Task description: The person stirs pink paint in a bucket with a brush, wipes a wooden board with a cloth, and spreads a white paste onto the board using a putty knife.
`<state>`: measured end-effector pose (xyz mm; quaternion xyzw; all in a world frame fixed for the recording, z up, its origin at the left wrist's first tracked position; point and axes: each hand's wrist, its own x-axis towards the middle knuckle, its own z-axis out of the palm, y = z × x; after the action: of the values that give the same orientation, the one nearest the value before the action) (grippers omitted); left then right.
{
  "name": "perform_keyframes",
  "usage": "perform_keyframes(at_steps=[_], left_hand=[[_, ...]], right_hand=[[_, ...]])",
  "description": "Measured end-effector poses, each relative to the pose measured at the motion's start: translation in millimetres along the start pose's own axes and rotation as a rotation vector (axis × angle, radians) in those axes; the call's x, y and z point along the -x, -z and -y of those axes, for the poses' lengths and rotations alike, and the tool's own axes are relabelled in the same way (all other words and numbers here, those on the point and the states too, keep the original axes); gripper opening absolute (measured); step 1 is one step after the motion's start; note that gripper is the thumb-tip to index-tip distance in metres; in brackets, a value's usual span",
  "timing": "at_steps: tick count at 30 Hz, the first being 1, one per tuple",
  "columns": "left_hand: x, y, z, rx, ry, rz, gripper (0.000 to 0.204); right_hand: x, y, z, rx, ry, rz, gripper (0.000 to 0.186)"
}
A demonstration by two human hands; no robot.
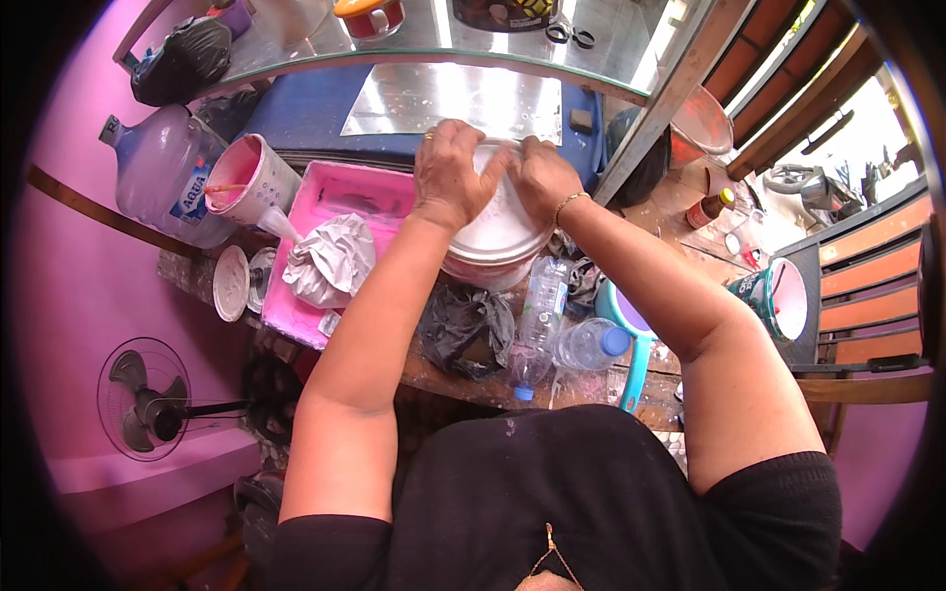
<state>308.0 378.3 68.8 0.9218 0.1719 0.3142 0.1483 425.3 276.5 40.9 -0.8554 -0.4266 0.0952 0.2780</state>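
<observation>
My left hand (451, 179) and my right hand (545, 185) rest on the white lid (498, 223) of a round tub (488, 271) on the cluttered table, fingers curled over its far part and rim. The two hands sit close, thumbs toward the middle of the lid. Left of the tub lies a pink tray (301, 286) holding crumpled paper (327, 251). Below the tub are black plastic bags (463, 325), two plastic bottles (581, 345) and a turquoise handled container (636, 364).
A water jug (168, 167) and pink-lined bucket (251, 177) stand left. Behind are a blue surface (296, 118), metal sheet (434, 98) and glass shelf (522, 49). A brown bottle (705, 210), paint can (774, 300) and slatted chair (867, 266) are right. A fan (143, 399) is lower left.
</observation>
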Motion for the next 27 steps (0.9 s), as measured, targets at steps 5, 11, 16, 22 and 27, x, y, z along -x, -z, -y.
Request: perform_keyframes(at_steps=[5, 11, 16, 22, 27], left_hand=[[50, 24, -48, -0.204, -0.157, 0.352, 0.075], [75, 16, -45, -0.296, -0.03, 0.417, 0.089], [68, 17, -53, -0.306, -0.012, 0.437, 0.089], [73, 15, -49, -0.306, -0.007, 0.389, 0.089], [73, 12, -51, -0.305, -0.005, 0.363, 0.088]], right_hand=[[1, 9, 1, 0.002, -0.03, 0.04, 0.05], [-16, 30, 13, 0.044, 0.037, 0.135, 0.058], [-57, 22, 17, 0.101, 0.055, 0.243, 0.065], [-53, 20, 25, 0.02, 0.123, 0.309, 0.065], [-70, 7, 12, -0.083, -0.025, 0.399, 0.065]])
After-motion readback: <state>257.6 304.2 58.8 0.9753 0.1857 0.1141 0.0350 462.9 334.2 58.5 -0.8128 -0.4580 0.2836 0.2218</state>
